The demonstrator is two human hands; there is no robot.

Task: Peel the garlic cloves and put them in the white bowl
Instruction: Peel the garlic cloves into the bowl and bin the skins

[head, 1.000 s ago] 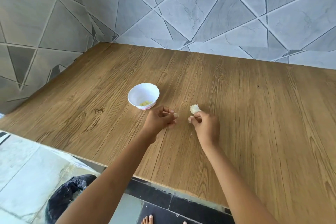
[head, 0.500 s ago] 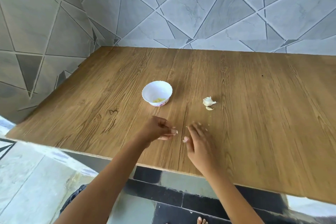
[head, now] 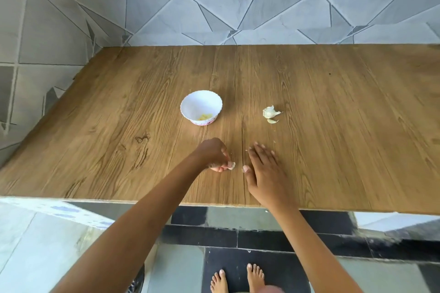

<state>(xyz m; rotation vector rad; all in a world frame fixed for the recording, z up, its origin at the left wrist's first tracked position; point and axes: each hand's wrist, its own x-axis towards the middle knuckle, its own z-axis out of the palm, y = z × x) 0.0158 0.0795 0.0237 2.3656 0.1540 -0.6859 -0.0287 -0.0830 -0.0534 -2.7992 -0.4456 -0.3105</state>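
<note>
Wood bench [head: 333,150] w/ white bowl [head: 194,102] in the middle, yellow peeled cloves [head: 206,116] inside. Near edge: right grip [head: 264,171] is released, fingers straight, holding nothing. Left grip [head: 214,153], just beside it, pinches a small garlic clove [head: 231,165]. Garlic chunk [head: 269,112] lies right of the bowl, apart.

Garlic piece [head: 231,165] in left hand [head: 214,153]

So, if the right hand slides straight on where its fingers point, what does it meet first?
Probably nothing: the right hand points between the bowl and the garlic, so only bare table lies ahead, up to the wall.
</note>
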